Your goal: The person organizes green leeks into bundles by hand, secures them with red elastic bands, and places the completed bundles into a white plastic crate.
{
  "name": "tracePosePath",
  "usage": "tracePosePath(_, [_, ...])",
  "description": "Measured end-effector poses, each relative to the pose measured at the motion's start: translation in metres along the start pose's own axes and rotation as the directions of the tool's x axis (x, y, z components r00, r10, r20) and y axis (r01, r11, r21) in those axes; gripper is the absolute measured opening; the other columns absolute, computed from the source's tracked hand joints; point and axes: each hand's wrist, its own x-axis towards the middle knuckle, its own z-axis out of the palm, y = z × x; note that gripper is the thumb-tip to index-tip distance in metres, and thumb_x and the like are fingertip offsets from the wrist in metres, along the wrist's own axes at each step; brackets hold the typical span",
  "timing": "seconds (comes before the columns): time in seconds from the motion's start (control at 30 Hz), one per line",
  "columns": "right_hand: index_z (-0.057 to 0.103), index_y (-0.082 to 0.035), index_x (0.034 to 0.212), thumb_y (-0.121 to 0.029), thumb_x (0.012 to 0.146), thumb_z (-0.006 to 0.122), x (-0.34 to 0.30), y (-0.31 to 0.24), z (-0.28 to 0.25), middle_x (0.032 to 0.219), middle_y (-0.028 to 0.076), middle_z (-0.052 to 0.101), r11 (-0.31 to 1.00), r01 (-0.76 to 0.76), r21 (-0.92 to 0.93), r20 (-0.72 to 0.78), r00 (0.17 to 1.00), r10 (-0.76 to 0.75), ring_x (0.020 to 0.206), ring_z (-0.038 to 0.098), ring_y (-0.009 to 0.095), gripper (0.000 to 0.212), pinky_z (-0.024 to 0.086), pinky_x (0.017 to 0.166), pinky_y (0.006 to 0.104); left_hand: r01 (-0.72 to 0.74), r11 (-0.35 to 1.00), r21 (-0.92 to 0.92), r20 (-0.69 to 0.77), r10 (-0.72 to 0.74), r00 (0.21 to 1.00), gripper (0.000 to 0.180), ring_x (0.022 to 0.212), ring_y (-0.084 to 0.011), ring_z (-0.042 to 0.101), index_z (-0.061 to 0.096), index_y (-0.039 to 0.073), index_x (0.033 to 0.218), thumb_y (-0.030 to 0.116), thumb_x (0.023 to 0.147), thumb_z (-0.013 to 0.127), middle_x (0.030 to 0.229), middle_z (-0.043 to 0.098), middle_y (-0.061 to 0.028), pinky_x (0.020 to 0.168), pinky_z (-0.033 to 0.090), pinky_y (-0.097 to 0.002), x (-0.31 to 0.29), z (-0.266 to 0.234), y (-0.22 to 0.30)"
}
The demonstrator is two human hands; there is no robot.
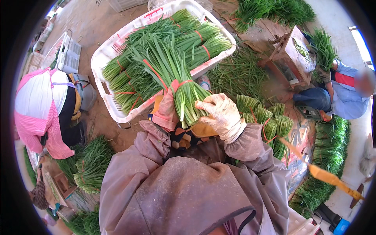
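A bundle of garlic chives (pixel 172 72) lies over the near edge of a white crate, its pale cut ends toward me. My left hand (pixel 166 111), in a pinkish glove, is closed around the bundle's left side. A red tie (pixel 185 82) crosses the bundle by my left fingertips, and a red strip (pixel 155 74) slants up over the leaves from there. My right hand (pixel 222 116), in a soiled whitish glove, has its fingers bent in against the cut stem ends on the right. Its fingertips are partly hidden.
The white crate (pixel 102 94) holds several tied bundles. More bundles (pixel 270 121) stand at my right, beside an orange strap (pixel 325 176). Loose stalks (pixel 241 72) litter the ground beyond. A co-worker (pixel 344 90) sits right by a wooden stand (pixel 291 58); another (pixel 49 105) bends over at left.
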Motion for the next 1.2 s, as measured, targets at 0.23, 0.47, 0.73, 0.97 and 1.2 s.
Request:
tracePosePath(0.23, [0.069,-0.021,0.103,-0.019,0.065,0.078,0.008,-0.007,0.011,0.093,-0.003,0.061,0.999,0.036,-0.002,-0.055,0.998,-0.036,0.087,0.059,0.023,0.039,0.050,0.073,0.0373,-0.036,0.998,0.042,-0.152,0.042,0.987,0.060,0.110,-0.0335,0.062,0.051,-0.004,0.130,0.048,0.101,0.039,0.123,0.061,-0.0203,0.099,0.049,-0.0468,0.010,-0.022,0.003])
tracePosePath(0.47, [0.065,-0.016,0.088,-0.016,0.074,0.073,0.009,-0.007,0.016,0.090,0.001,0.058,0.991,-0.099,-0.093,-0.178,0.981,0.082,0.085,0.057,0.026,0.016,0.048,0.072,0.0402,-0.072,0.996,0.051,-0.172,0.080,0.982,0.050,0.097,-0.0243,0.067,0.060,-0.004,0.120,0.041,0.097,0.054,0.111,0.068,-0.0132,0.088,0.055,-0.0402,0.010,-0.002,-0.001])
tracePosePath(0.73, [0.067,-0.012,0.085,-0.012,0.075,0.074,0.004,-0.007,-0.155,0.078,0.005,0.059,0.954,0.083,0.286,-0.127,0.991,-0.049,0.070,0.057,0.021,0.012,0.045,0.063,0.0338,-0.102,0.993,-0.063,-0.125,0.093,0.988,0.053,0.100,-0.0301,0.066,0.059,-0.002,0.121,0.045,0.098,0.051,0.111,0.068,-0.0152,0.090,0.054,-0.0460,-0.004,0.002,0.014])
tracePosePath(0.97, [0.062,-0.004,0.116,-0.008,0.078,0.069,-0.002,0.145,-0.168,0.103,0.011,0.065,0.661,-0.727,0.185,-0.229,0.623,0.748,0.098,0.062,0.030,0.039,0.051,0.087,0.0367,-0.071,0.997,-0.011,-0.064,0.070,0.996,0.058,0.105,-0.0304,0.065,0.057,0.000,0.125,0.050,0.097,0.049,0.116,0.066,-0.0155,0.093,0.053,-0.0471,0.009,-0.006,0.009])
tracePosePath(1.2, [0.066,-0.017,0.100,-0.022,0.073,0.073,0.036,-0.003,-0.016,0.101,0.001,0.060,0.997,-0.039,-0.069,0.071,0.997,0.044,0.098,0.056,0.025,0.028,0.050,0.083,0.0379,-0.059,0.996,-0.071,0.000,0.059,0.998,0.063,0.109,-0.0325,0.062,0.053,0.002,0.130,0.055,0.096,0.047,0.122,0.062,-0.0170,0.096,0.051,-0.0503,0.002,-0.004,0.008])
